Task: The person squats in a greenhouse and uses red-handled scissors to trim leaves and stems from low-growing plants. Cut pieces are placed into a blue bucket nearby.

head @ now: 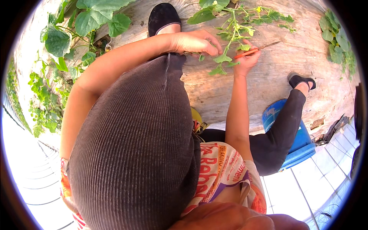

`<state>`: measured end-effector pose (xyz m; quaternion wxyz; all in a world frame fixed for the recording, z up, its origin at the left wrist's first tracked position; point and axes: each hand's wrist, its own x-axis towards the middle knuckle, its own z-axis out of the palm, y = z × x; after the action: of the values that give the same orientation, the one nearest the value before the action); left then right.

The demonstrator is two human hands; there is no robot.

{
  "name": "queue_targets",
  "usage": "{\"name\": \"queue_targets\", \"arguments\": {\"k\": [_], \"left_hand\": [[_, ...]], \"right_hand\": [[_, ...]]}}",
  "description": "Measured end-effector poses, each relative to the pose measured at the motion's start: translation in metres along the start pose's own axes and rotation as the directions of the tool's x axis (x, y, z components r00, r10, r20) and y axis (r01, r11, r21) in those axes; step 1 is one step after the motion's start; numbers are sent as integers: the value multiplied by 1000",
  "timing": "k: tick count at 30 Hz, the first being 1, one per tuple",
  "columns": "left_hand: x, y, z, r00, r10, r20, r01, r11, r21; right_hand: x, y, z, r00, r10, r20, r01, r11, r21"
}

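Note:
My left hand [198, 43] has its fingers bent around a green vine shoot [235, 27], with small leaves showing between and below the fingers. My right hand [246, 61] grips orange-handled scissors [250, 53], whose pointed blades face right, away from the shoot. The right fingertips are close to the shoot's leaves; whether they touch is hard to tell. Toothed leaves and a small yellow flower [258, 9] grow along the shoot, which comes from the top of the view. Dark ribbed cloth [135, 129] covers much of the centre and hides my lap.
Pale plastic sheeting [210, 89] covers the ground. Large-leaved vines [95, 17] grow at the upper left, and more plants [335, 37] at the far right. A blue bucket [299, 141] stands by my right leg. Part of a yellow container [196, 115] shows beside the cloth.

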<state>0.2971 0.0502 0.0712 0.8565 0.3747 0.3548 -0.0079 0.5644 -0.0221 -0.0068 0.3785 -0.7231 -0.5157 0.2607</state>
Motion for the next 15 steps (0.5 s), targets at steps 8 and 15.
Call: {"name": "queue_targets", "arguments": {"k": [8, 15], "left_hand": [[0, 22, 13, 987, 5, 160, 22, 986, -167], [1, 20, -2, 965, 131, 226, -22, 902, -431]], "right_hand": [[-5, -6, 14, 986, 147, 76, -158, 973, 169], [0, 15, 24, 990, 138, 35, -141, 986, 87]]}}
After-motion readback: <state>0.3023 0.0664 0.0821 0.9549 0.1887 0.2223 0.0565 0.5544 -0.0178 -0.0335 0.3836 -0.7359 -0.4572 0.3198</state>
